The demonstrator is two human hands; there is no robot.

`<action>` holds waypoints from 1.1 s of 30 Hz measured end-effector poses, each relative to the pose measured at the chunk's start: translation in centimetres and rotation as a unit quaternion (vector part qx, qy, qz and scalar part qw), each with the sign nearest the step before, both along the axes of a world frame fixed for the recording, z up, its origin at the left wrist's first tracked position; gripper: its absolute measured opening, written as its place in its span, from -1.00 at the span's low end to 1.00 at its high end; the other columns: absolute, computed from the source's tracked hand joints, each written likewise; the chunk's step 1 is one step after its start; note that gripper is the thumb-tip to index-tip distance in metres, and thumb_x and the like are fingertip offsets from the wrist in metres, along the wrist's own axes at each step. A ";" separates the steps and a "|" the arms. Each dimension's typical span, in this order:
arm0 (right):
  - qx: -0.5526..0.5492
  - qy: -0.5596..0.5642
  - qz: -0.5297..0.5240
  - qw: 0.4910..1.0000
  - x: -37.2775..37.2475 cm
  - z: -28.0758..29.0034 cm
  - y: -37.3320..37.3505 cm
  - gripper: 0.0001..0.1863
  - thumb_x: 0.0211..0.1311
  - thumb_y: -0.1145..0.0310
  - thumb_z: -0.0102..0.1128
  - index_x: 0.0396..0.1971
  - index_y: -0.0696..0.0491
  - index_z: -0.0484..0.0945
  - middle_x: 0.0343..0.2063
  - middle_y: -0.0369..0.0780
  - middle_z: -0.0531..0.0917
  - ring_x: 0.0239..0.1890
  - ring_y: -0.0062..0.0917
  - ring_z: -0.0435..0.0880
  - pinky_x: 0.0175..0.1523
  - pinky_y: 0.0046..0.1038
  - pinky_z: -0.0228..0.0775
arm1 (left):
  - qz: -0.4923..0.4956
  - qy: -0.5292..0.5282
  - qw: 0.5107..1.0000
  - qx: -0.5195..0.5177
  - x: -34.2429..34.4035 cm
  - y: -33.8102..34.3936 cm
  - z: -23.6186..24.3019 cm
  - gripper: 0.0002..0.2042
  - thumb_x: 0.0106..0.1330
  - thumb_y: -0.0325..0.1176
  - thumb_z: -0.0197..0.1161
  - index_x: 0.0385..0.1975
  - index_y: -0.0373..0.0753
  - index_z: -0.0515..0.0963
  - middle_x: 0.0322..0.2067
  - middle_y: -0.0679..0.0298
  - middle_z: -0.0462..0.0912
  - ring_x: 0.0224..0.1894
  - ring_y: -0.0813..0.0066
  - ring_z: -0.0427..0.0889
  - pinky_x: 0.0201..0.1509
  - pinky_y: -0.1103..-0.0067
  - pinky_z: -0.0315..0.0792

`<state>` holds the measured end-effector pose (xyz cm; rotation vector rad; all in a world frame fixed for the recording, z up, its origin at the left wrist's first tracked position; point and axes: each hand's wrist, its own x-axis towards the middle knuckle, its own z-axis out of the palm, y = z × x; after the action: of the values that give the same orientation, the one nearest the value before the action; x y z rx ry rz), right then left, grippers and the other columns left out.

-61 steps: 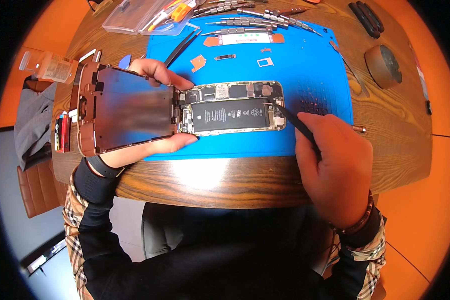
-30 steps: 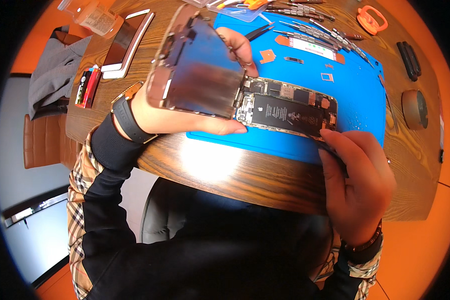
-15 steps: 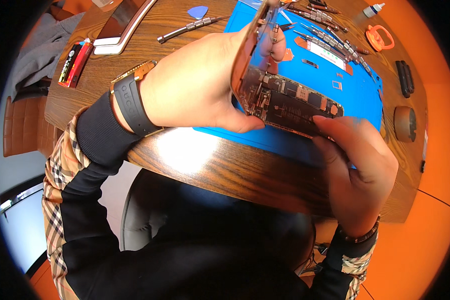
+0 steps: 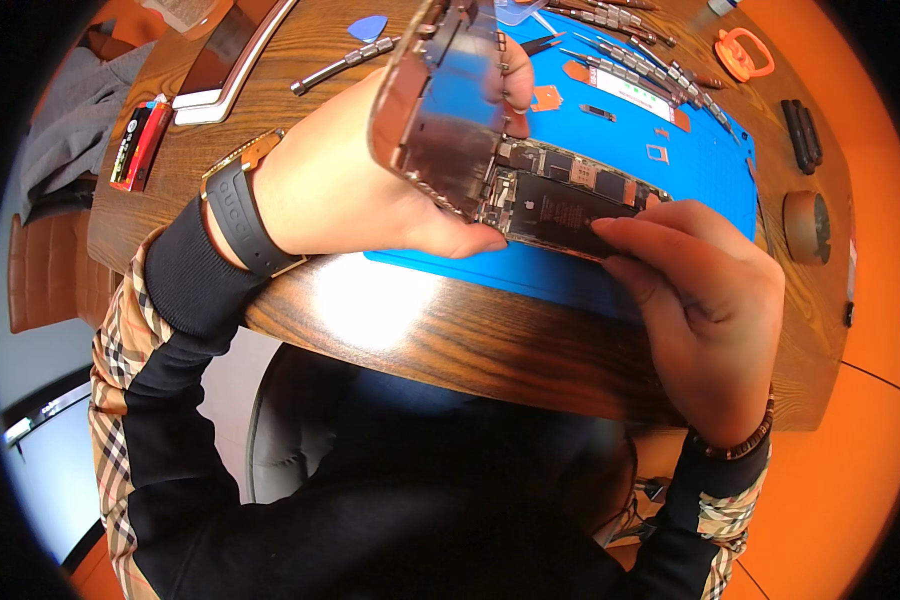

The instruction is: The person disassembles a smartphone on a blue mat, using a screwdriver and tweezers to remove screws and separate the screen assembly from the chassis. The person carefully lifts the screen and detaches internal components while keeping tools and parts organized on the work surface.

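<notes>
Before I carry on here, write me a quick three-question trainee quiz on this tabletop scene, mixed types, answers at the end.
1. Which hand has its grip on the opened phone with a black battery, at the end where its raised dark screen panel joins? A) right; B) left; C) neither
2. True or false: the orange plastic piece with a loop handle lies on the brown wooden table.
3. Fill in: the squat, round brown container stands to the ___ of the flat blue mat, from the person's side.

Key: 1. B, the left hand. 2. True. 3. Right.
</notes>
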<state>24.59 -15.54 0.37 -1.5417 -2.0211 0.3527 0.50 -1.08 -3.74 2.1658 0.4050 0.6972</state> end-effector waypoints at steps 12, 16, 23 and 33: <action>0.089 -0.108 0.014 0.990 -1.2 0.0 -1.4 -0.69 -0.02 0.63 0.37 -0.21 0.10 0.79 -0.39 -0.19 0.65 -0.42 -0.33 0.68 -0.38 -0.40 0.50 | -0.034 -0.009 0.992 -0.122 -0.2 0.1 -0.5 -0.23 -0.03 -0.46 0.73 0.15 -0.21 0.33 0.11 0.13 0.61 0.26 0.35 0.58 0.39 0.39 0.50; 0.071 -0.122 0.007 0.990 -1.6 0.2 -2.4 -0.65 -0.02 0.62 0.36 -0.16 0.08 0.80 -0.38 -0.20 0.65 -0.40 -0.35 0.67 -0.37 -0.38 0.49 | -0.022 0.005 0.990 -0.136 -0.2 -0.1 -0.2 -0.23 -0.03 -0.44 0.75 0.13 -0.20 0.33 0.12 0.14 0.61 0.26 0.35 0.57 0.39 0.39 0.50; 0.118 -0.118 0.052 0.985 -1.0 -1.0 -2.1 -0.68 0.01 0.49 0.40 -0.16 0.19 0.75 -0.39 -0.23 0.57 -0.50 -0.41 0.58 -0.52 -0.36 0.30 | -0.012 0.011 0.988 -0.153 -0.1 -0.5 0.1 -0.26 -0.03 -0.46 0.74 0.09 -0.19 0.33 0.12 0.14 0.61 0.25 0.36 0.58 0.37 0.39 0.52; 0.114 -0.073 0.062 0.989 -0.6 -0.9 -2.1 -0.63 -0.02 0.53 0.41 -0.12 0.18 0.76 -0.34 -0.18 0.65 -0.47 -0.37 0.64 -0.45 -0.37 0.41 | -0.021 0.008 0.986 -0.165 0.0 -0.7 0.1 -0.27 -0.01 -0.49 0.74 0.08 -0.19 0.31 0.13 0.13 0.59 0.26 0.34 0.56 0.37 0.38 0.50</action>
<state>24.02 -17.62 -0.56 -1.3403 -2.1902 0.0536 0.49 -1.74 -3.64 1.8613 0.4494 0.5467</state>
